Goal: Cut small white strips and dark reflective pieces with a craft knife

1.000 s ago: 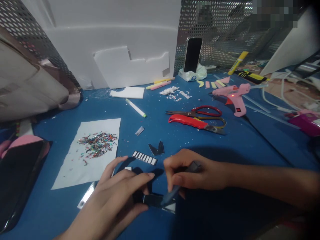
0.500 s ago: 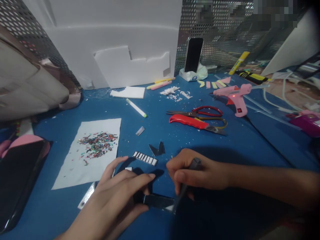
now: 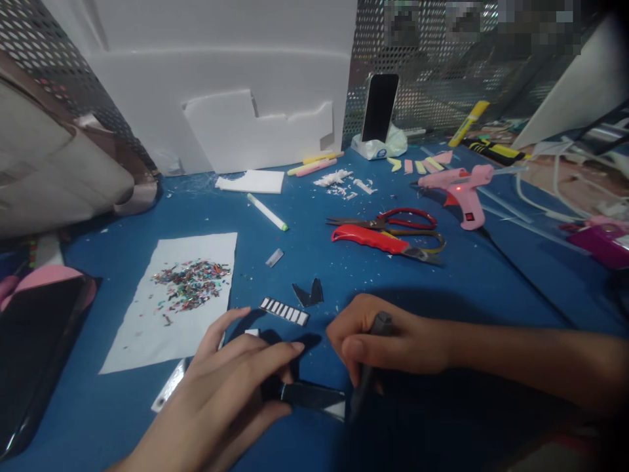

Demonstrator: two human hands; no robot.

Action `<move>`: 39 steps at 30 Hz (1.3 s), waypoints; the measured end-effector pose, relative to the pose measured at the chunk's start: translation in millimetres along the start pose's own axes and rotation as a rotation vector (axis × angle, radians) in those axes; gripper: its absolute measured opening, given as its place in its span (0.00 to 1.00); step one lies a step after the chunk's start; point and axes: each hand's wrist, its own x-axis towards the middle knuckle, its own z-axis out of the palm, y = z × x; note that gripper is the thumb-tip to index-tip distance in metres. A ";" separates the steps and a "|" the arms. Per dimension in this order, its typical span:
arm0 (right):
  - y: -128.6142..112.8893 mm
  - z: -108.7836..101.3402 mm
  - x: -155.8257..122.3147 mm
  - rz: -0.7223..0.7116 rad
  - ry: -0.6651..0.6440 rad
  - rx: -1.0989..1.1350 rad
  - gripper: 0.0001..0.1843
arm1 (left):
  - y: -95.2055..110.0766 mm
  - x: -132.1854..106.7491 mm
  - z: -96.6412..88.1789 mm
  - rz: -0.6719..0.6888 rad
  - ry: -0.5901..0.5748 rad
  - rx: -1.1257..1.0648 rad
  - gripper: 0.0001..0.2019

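Observation:
My left hand (image 3: 236,387) is closed on one end of a small flat strip (image 3: 314,398), mostly black with a white corner at its right end. In my right hand (image 3: 378,347) is a dark marker pen (image 3: 366,387), its lower end close to the strip's white corner; whether it touches, I cannot tell. Beyond my left fingertips lies a strip with black and white bars (image 3: 285,311). Two black pointed pieces (image 3: 309,293) lie just behind it. Part of a silvery metal tool (image 3: 170,387) shows beside my left hand, the remainder hidden.
A white paper sheet (image 3: 196,244) with shiny bits lies left, near a dark phone (image 3: 39,354). Scissors (image 3: 407,216), a red-handled cutter (image 3: 373,240) and a pink glue gun (image 3: 464,190) with a cable are at the right. A white board (image 3: 226,72) stands behind.
The marker's lower end has shifted slightly right, off the strip's end, so more of the white corner shows. My left hand and the strip stay almost still.

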 end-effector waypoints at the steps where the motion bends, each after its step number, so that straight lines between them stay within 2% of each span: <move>1: 0.2 0.1 0.0 -0.015 0.016 -0.004 0.23 | 0.0 0.0 0.0 0.005 -0.001 -0.001 0.20; 4: 1.3 0.1 -0.2 -0.051 0.039 -0.061 0.22 | -0.3 -0.5 -0.1 0.003 -0.005 -0.005 0.20; 6: 1.9 -0.2 -0.7 -0.042 0.031 -0.107 0.25 | -0.3 -0.8 0.0 -0.009 -0.005 -0.003 0.20; 10: 1.4 -0.6 -1.0 -0.067 0.094 -0.122 0.25 | -0.4 -0.7 0.5 -0.005 0.004 -0.008 0.20; 14: 0.9 -0.9 -0.9 -0.048 0.047 -0.139 0.27 | -0.2 -0.4 0.1 -0.004 0.003 0.002 0.20; 18: 1.2 -0.8 -1.2 -0.087 0.104 -0.162 0.25 | -0.8 -1.6 0.1 -0.003 -0.002 -0.002 0.20; 21: 1.7 -0.8 -1.3 -0.071 0.060 -0.176 0.27 | -1.6 -2.3 1.0 -0.006 0.006 0.006 0.20; 25: 1.9 -1.2 -0.8 -0.100 0.093 -0.172 0.25 | -1.2 -1.7 1.0 -0.026 -0.004 0.010 0.19; 29: 2.1 -1.6 -0.1 -0.087 0.023 -0.150 0.26 | -0.5 -1.3 0.1 -0.021 -0.001 -0.003 0.20; 33: 2.3 -1.8 0.1 -0.106 0.089 -0.178 0.24 | -0.2 -1.6 0.4 -0.022 0.010 -0.006 0.19; 36: 1.6 -1.6 -0.1 -0.094 0.026 -0.174 0.27 | 0.2 -1.4 0.2 -0.033 0.009 -0.018 0.19; 39: 0.8 -1.4 -0.2 -0.116 0.097 -0.188 0.26 | 0.6 -1.0 -0.8 -0.016 -0.006 -0.014 0.20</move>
